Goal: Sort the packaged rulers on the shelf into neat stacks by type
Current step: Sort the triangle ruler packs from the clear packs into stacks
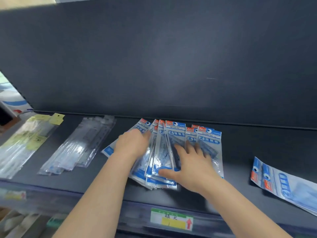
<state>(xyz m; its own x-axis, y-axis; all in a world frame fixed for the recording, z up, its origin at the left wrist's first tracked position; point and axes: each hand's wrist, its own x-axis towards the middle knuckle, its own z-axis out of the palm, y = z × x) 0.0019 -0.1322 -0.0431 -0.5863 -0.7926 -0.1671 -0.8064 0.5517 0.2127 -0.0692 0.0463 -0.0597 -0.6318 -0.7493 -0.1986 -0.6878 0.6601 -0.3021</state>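
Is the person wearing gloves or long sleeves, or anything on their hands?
No gloves: the left hand and the right hand are bare. The arms are bare too, with no sleeve showing as far as the picture's edge. No watch or bracelet shows at the wrists. The right hand's fingers are blurred, so I cannot tell about small rings.

glossy clear plastic sleeves on the blue ruler packs [175, 148]; matt dark shelf [240, 148]; paper price label [171, 219].
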